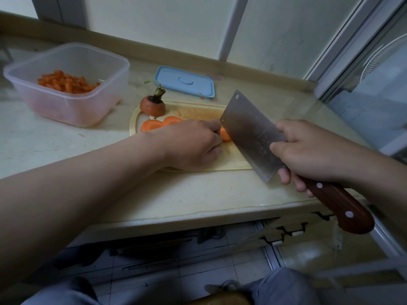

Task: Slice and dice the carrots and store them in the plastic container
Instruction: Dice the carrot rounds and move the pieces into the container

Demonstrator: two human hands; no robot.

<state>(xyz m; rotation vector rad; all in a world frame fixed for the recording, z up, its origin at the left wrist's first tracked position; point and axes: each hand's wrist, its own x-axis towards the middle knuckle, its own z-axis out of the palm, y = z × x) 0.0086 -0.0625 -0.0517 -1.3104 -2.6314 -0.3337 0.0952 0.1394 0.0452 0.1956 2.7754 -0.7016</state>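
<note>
My left hand (193,144) lies on the pale cutting board (198,110) and holds a carrot piece (225,134) with curled fingers. My right hand (308,153) grips a cleaver (251,133) by its wooden handle, the blade standing against the carrot piece. Two carrot slabs (159,123) lie on the board behind my left hand. A carrot top with its stem (153,104) sits at the board's far left corner. The clear plastic container (66,102) at the left holds diced carrot (66,82).
A blue lid (185,81) lies flat behind the board near the wall. The counter's front edge (176,219) runs just below my hands. A glass door frame (363,73) stands at the right.
</note>
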